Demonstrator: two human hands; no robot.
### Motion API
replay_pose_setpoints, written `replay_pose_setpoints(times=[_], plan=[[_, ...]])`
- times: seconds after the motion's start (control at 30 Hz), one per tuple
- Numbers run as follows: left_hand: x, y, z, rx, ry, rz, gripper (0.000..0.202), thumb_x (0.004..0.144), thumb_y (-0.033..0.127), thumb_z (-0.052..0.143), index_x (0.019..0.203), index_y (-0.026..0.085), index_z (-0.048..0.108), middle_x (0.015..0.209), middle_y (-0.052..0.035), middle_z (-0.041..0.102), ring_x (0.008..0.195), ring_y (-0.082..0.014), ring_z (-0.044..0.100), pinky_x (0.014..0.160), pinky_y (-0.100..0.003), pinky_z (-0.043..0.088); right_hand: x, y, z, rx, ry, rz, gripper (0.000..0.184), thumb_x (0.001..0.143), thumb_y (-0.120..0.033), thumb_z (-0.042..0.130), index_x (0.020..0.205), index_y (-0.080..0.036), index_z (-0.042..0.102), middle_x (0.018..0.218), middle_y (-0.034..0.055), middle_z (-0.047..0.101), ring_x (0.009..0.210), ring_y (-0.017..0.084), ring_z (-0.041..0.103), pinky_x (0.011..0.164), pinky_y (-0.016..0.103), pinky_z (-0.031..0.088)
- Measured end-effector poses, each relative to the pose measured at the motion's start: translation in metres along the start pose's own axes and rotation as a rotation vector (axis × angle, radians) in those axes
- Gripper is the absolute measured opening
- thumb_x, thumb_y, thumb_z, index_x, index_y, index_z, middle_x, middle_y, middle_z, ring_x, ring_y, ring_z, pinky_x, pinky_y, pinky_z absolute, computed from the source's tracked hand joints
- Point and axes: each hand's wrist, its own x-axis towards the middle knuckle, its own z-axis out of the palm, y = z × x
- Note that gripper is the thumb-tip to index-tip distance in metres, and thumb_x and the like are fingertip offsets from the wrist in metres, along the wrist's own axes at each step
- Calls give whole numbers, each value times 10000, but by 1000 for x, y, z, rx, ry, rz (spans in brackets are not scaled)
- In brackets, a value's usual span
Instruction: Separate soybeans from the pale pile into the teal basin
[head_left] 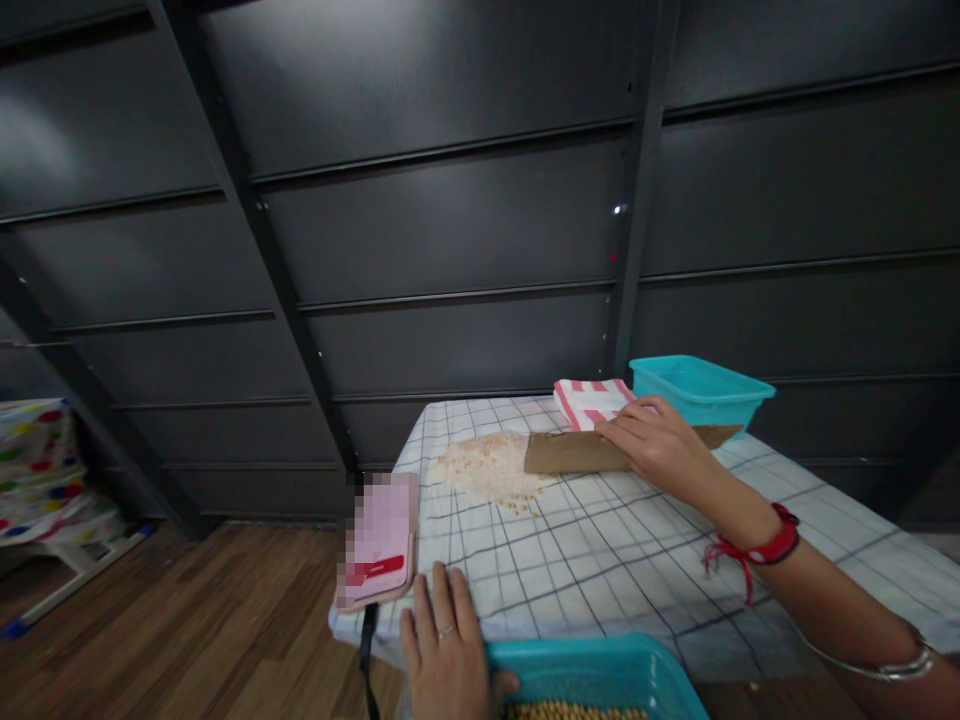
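My right hand (649, 440) grips the top edge of a long strip of brown cardboard (562, 453), which stands on its edge on the table. The cardboard's left end touches a spread-out patch of white rice grains (480, 465) with yellow beans mixed in. Fingers stretched out, my left hand (448, 640) lies at the near edge of the tablecloth, its thumb beside the rim of a teal basin (585, 655). Yellow beans (570, 710) cover the bottom of that basin, partly cut off by the frame.
A checked white cloth (555, 560) covers the table. A second teal basin (697, 385) and a folded red-and-white cloth (589, 400) stand at the back. At the left edge lies a pink phone-like case (382, 540) with a black strap. Behind rises a dark panelled wall (450, 230).
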Motion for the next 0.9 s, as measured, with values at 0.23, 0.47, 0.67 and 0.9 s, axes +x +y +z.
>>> replay_pose_setpoints(times=[0.23,0.47,0.67,0.9], plan=[[0,0,0,5,7,7,760,521,288,703,1217,98,464,1309,-182,459,1224,-361,361,982,-494,320,-2,-4,-12,56,-13,-2,251,809,-45,389,867,-133,617,683,53,614,694,175,505,735,333,355],[0,0,2,22,16,3,740,526,317,694,1208,124,482,1309,-169,463,1218,-358,371,972,-498,328,-1,1,-14,-95,-39,-14,285,831,-49,355,840,-156,619,683,53,633,698,181,509,721,333,341],[-1,0,5,20,19,6,741,525,297,689,1213,124,475,1318,-176,452,1228,-359,356,979,-501,319,-7,0,-15,-57,-61,-3,281,824,-40,358,831,-156,614,682,49,633,672,170,509,724,331,346],[0,0,4,29,18,1,741,528,331,687,1211,135,479,1312,-157,465,1220,-352,370,966,-492,334,-2,-2,-25,-14,-26,11,252,841,-64,371,817,-154,605,680,49,632,658,171,509,724,330,348]])
